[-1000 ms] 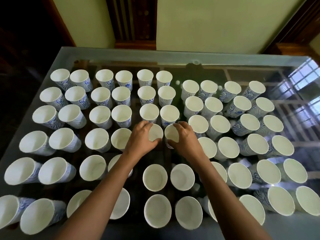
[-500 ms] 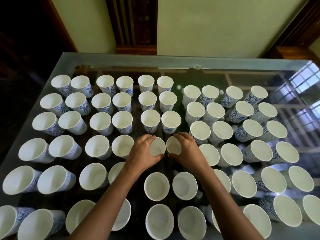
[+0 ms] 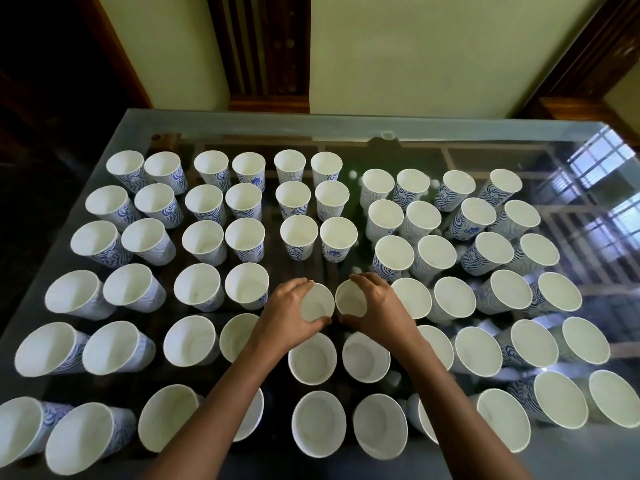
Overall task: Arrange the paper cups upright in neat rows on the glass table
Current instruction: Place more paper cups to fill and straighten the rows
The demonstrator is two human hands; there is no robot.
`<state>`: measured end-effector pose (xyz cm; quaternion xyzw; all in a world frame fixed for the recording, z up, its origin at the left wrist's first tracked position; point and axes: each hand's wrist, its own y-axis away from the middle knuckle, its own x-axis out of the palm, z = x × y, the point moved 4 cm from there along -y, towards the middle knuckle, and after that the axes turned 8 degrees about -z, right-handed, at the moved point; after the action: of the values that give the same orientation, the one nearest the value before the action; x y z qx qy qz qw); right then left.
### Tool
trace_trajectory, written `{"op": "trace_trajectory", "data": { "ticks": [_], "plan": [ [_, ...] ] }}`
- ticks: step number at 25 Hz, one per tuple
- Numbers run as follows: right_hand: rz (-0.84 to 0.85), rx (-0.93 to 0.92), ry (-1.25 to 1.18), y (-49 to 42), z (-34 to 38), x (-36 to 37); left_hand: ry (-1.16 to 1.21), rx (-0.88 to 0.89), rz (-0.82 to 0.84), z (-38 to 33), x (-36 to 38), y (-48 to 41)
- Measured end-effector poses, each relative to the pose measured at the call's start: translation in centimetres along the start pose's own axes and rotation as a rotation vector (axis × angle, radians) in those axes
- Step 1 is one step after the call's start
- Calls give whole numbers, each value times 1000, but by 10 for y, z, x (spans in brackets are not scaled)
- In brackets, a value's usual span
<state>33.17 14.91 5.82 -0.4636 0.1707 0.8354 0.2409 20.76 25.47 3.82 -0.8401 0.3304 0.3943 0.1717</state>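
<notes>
I see left hand (image 3: 289,317) curled round one white round paper cup (image 3: 317,303), right hand (image 3: 377,310) curled round its neighbour cup (image 3: 350,301); both upright, side by side, mid glass table (image 3: 242,124), among cup rows (image 3: 204,206).

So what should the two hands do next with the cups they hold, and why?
Probably release both. The left hand grips the left cup, the right hand the right cup, both upright, side by side in their row's gap, seemingly level with neighbours.
</notes>
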Motion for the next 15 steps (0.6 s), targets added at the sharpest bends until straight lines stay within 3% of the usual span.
{"op": "trace_trajectory", "data": {
  "ticks": [15],
  "plan": [
    [13,3,8,1,-5,1,-16,-2,-53,6,-3,6]
  ]
}}
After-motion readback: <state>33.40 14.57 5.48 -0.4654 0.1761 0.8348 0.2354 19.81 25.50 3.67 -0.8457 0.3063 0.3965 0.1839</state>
